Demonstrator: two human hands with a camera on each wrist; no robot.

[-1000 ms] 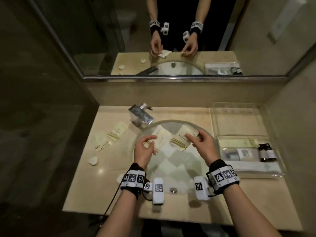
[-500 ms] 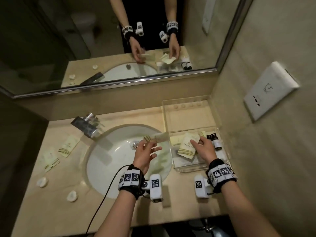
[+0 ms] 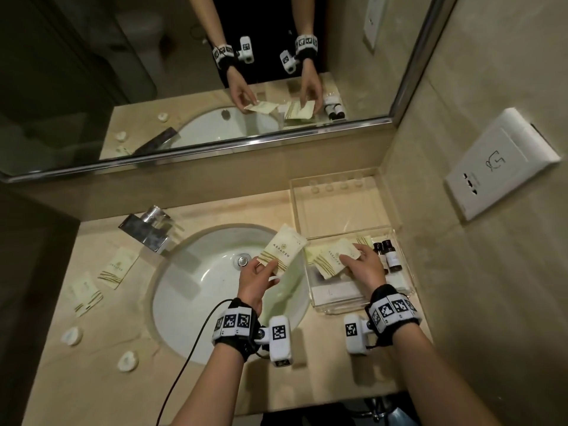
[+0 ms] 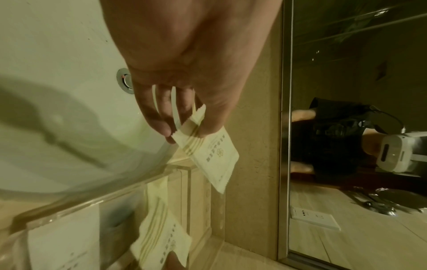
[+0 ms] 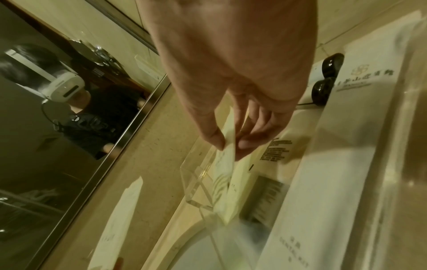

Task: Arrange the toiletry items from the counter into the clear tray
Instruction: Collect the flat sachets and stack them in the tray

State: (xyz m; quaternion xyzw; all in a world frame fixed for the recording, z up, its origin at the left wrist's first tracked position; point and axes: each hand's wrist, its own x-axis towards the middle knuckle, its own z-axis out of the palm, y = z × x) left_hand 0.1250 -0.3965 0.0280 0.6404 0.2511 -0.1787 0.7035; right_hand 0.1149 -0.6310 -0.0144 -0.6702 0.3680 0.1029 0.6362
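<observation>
Counter: beige stone counter around a white sink.
Left hand: pinches a cream sachet over the basin; a slip drops it there.
Right hand: grips a second sachet inside the clear tray; could knock the near dark bottles.

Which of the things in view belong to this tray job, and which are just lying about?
Job:
clear tray
packet in left hand
packet in right hand
two packets on counter
small bottles
round white pieces

Lying about:
tap
sink
mirror
wall socket
</observation>
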